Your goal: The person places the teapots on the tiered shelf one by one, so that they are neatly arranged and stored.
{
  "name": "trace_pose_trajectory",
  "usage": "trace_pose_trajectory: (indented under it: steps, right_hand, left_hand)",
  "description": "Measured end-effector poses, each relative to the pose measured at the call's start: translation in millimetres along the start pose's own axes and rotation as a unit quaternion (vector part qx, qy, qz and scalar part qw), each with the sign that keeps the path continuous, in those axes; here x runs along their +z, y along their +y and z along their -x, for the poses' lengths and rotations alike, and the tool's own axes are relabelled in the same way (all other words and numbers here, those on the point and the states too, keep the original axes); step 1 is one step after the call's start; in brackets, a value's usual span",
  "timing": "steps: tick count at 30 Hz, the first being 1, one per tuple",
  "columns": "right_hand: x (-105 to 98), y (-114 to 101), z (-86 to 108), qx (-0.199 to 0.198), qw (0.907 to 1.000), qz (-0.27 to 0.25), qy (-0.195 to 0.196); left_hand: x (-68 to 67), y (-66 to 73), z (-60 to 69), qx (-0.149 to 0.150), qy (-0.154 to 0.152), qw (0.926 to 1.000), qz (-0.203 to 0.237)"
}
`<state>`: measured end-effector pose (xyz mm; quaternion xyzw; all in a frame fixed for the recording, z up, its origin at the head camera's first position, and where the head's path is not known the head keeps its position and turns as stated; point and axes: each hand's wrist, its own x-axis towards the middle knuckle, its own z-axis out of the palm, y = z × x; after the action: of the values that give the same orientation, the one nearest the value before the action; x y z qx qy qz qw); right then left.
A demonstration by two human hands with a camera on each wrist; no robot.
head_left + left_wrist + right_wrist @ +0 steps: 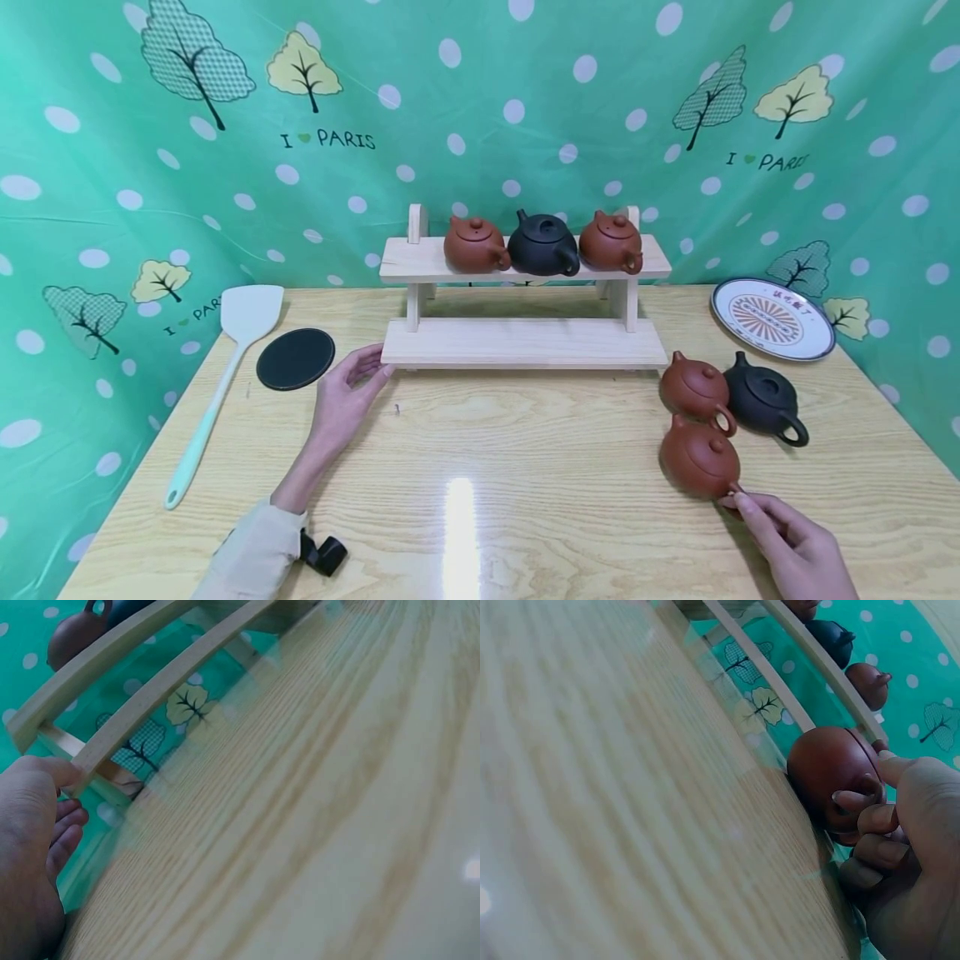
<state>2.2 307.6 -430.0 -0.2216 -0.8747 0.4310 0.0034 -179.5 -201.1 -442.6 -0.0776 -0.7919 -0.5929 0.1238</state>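
A two-tier wooden display rack (525, 342) stands at the back of the table. At the left end of its lower shelf, my left hand (351, 392) holds the board, the thumb at the front corner and the fingers behind it. My right hand (798, 537) pinches the handle of a reddish-brown teapot (699, 458) at the front right; the right wrist view shows this teapot (829, 772) with fingers at its handle. Just behind it sit another brown teapot (693, 387) and a black teapot (761, 398). The upper shelf bears a brown teapot (472, 247), a black one (542, 246) and a brown one (609, 243).
A patterned white plate (810, 333) with a dark rim lies at the back right. On the left are a round black coaster (296, 358) and a white spatula (251, 312) with a pale green handle. A green dotted curtain (480, 108) hangs behind the table.
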Motion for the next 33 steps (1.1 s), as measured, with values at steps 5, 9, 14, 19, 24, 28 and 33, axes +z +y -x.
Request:
trace_pose_trajectory:
  steps: [5,9,14,19,24,28,33]
  right_hand:
    - [1,0,2.0,-0.035,0.9991,0.022,-0.004]
    - [2,2,4.1,-0.073,0.9971,0.022,0.004]
    - [5,3,5.2,-0.096,0.9950,0.009,0.026]
    - [10,1,6.6,-0.122,0.9909,-0.008,0.057]
    - [16,-3,7.7,-0.140,0.9859,-0.018,0.090]
    - [19,-8,7.6,-0.131,0.9856,-0.022,0.104]
    - [23,-14,7.7,-0.151,0.9828,-0.028,0.103]
  left_hand:
    - [-0.1,-0.2,0.2,0.008,0.000,1.0000,0.005]
    - [0.1,0.4,0.4,0.009,0.001,1.0000,0.004]
    - [0.1,-0.1,0.0,0.009,0.002,1.0000,0.002]
    - [-0.3,0.4,-0.4,0.010,0.003,0.9999,0.002]
    - [-0.9,0.4,-0.1,0.010,0.002,1.0000,0.002]
    - [-1.0,0.8,0.1,0.009,0.001,1.0000,0.002]
    - [-1.4,1.7,0.7,0.008,-0.001,1.0000,0.003]
